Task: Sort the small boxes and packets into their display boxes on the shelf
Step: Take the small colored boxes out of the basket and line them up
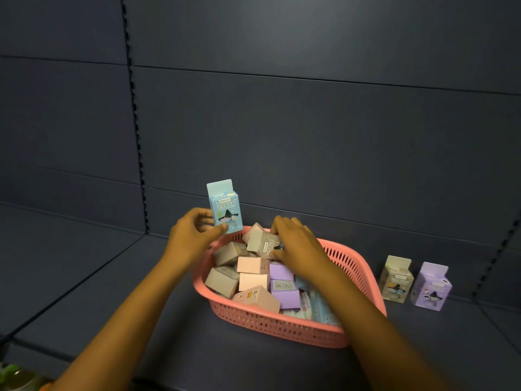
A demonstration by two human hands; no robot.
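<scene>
Boxes [255,280] fill pink basket [282,325] | left hand [191,238] holds blue box [225,207]

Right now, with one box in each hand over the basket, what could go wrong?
The left hand pinches the upright pale blue carton only at its lower corner; it may tip out. The right hand lifting the beige carton could topple neighbouring boxes in the pink plastic basket.
</scene>
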